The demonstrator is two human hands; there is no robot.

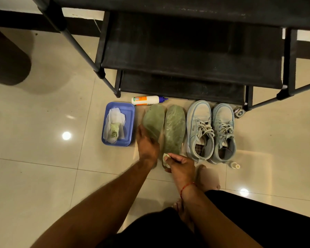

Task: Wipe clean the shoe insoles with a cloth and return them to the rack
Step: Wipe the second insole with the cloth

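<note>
**Head view: the wiping step.** Two flat green shoe insoles, the left insole (154,120) and the right insole (174,129), lie side by side on the glossy beige tiled floor (43,140). Their toes point toward the far black shoe rack (186,56). A blue plastic tray (128,111) lies just to their left and a pair of pale blue lace-up sneakers (198,119) just to their right.

The left hand (148,144) lies over the near end of the left insole, apparently steadying it. Its fingers are hidden under the back of the hand, so it cannot be told whether they lie flat or curl round the edge.

The right hand (182,166) pinches a small pale cloth (166,157) between thumb and curled fingers. It holds the cloth against the near, heel end of the right insole, whose surface shows pale streaks.

The tray holds crumpled white wipes (114,129) stained green. A white bottle with a blue cap (145,100) lies on its side just beyond the toes of the insoles.

*Stage, as judged:* cleaning is in hand, with the right insole under the cloth. Neither insole is yet back in a sneaker, and nothing stands on the rack shelves in view.

*Next move, as judged:* draw the cloth along the right insole toward its toe with even pressure. The insole may slide on the smooth tile and will need holding down.
</note>
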